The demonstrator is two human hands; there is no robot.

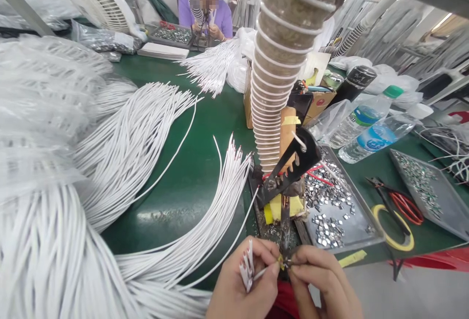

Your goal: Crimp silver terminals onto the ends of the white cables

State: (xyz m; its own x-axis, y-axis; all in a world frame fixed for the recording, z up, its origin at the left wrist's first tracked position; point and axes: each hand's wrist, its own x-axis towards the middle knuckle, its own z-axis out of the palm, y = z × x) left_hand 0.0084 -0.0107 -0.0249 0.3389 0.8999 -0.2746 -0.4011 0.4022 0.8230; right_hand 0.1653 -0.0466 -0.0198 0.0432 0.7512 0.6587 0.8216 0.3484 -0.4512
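Observation:
My left hand [246, 280] is closed on a small bunch of white wires [246, 266] at the table's near edge, and one wire end sticks out toward the right. My right hand [322, 280] pinches something tiny at that wire's tip, right in front of a small black crimping tool [287, 172]. The two hands almost touch. A grey tray [361, 233] of small metal terminals lies just behind my right hand.
Large bundles of white wires [120, 148] cover the green table [194, 172] on the left. A ribbed hose [282, 60] hangs over the tool. Water bottles [370, 128], red-handled pliers [399, 204], yellow tape and a second tray [428, 192] lie right. A person in purple [208, 13] works at the far end.

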